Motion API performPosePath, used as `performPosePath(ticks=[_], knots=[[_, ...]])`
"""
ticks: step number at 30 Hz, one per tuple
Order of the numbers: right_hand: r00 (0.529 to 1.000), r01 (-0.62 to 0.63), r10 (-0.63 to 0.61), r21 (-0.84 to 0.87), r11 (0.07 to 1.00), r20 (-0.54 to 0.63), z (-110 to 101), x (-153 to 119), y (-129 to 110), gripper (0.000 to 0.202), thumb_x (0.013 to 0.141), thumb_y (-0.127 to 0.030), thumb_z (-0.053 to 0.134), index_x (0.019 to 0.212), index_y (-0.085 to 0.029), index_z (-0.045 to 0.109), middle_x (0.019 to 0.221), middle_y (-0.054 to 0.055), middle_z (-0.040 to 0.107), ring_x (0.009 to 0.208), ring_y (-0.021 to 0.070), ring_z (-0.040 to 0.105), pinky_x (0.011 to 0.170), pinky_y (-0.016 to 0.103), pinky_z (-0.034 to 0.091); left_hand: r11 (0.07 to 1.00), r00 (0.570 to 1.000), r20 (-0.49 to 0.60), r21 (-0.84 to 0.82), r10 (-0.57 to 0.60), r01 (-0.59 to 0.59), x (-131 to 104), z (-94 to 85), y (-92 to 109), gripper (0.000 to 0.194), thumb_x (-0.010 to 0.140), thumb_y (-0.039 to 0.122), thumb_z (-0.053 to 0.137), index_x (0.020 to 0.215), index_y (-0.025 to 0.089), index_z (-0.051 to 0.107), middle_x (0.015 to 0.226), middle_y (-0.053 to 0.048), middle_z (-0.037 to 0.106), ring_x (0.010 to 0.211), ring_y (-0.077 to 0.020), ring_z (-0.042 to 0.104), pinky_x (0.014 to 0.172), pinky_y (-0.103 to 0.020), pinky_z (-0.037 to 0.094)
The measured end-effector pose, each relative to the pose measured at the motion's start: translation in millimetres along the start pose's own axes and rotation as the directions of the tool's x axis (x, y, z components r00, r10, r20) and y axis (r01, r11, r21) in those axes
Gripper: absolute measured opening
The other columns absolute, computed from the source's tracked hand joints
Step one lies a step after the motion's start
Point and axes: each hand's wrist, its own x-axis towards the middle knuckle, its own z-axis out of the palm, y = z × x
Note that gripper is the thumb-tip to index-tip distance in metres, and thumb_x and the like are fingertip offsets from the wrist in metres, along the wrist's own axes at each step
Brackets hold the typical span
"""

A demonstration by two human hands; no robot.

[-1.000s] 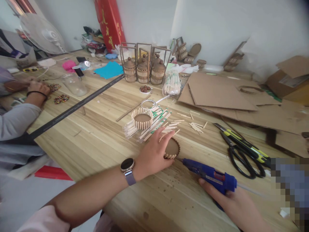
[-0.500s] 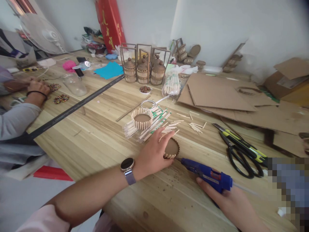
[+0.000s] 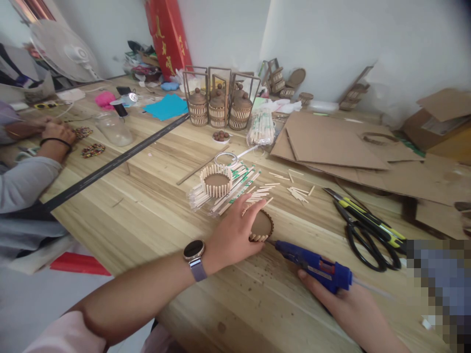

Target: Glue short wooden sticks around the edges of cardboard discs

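So, our left hand [image 3: 235, 230] curves over the round base [image 3: 262, 225], thumb and forefinger parted; whether it pinches, we cannot tell. The base lies between our hands, nearer the left. Beyond it, the blue glue gun [image 3: 314, 264], nozzle [image 3: 271, 242] just beside the base, stretches lengthwise to our right hand [image 3: 356, 314], wrapped around it.

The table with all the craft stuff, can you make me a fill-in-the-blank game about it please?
1. The right hand holds a blue ____.
2. The left hand touches a round base, and its wrist wears a ____.
3. The knife lies beside black-handled ____.
4. The bowl of brown balls is coloured ____.

Missing words: glue gun; watch; scissors; white.
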Motion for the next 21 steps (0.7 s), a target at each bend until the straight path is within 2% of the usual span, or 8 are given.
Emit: performPosePath(ticks=[14, 21], knots=[[0.999, 0.047, -0.047, -0.030, 0.998, 0.008, 1.5, -0.5, 4.1, 0.028, 0.075, -0.051, 0.059, 0.081, -0.027, 0.074, 0.082, 0.003, 0.079, 0.083, 0.0301, 0.072, 0.080, 0.039, 0.058, 1.000, 1.000, -0.005, 0.010, 0.004, -0.004, 0.2, 0.3, -0.5, 0.088, 0.069, 0.017, 0.077, 0.141, 0.026, 0.027, 0.145, -0.016, 0.030, 0.140, -0.0322, 0.030, 0.111, -0.053, 0.035], [1.000, 0.023, -0.023, 0.015, 1.000, -0.006, 1.5, -0.7, -1.0, 0.025, 0.073, -0.047, 0.061, 0.081, -0.027, 0.073, 0.082, 0.002, 0.078, 0.083, 0.0294, 0.072, 0.080, 0.037, 0.057, 1.000, 1.000, -0.006, -0.002, 0.004, -0.004, -0.2, 0.9, -0.4, 0.088, 0.068, 0.017, 0.077, 0.141, 0.025, 0.028, 0.145, -0.016, 0.030, 0.139, -0.0321, 0.029, 0.112, -0.053, 0.034]])
